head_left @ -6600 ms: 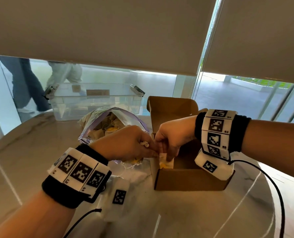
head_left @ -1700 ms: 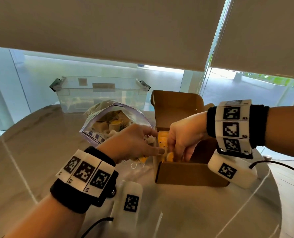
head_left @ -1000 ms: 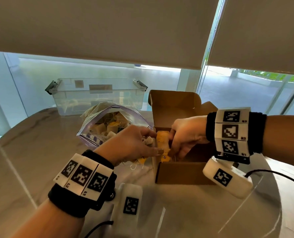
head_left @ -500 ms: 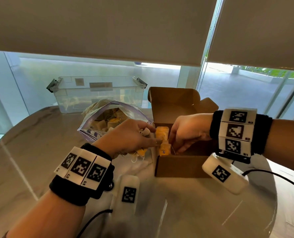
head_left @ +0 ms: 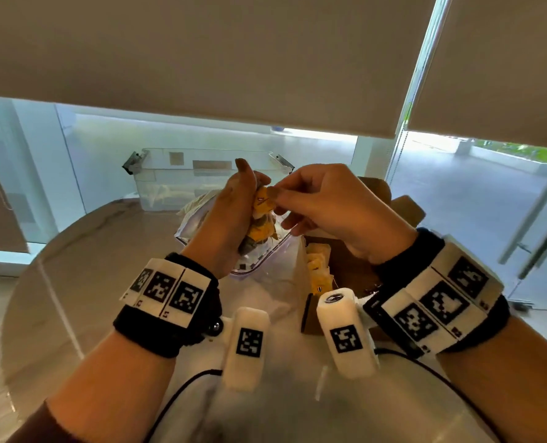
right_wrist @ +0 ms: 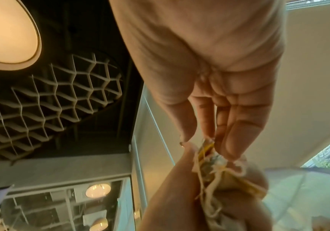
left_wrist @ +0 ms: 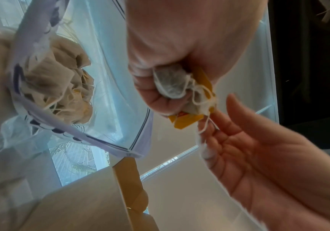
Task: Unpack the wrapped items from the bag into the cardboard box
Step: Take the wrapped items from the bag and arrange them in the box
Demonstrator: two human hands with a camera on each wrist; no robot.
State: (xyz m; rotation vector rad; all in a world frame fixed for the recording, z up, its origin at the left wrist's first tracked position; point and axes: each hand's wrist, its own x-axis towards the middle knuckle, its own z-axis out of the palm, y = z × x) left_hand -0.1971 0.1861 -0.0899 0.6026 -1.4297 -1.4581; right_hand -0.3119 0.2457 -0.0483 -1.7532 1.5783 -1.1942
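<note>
Because the tea bags [head_left: 261,219] are light, soft pouches tangled in their strings and yellow paper tags, they will likely crush easily and snag, so one is best taken by its tag. At frame centre the left hand [head_left: 230,215] clutches a bunch of them above the zip bag [head_left: 253,263]; the right hand [head_left: 326,206] pinches at the top one. The cardboard box [head_left: 345,266] sits lower right.
</note>
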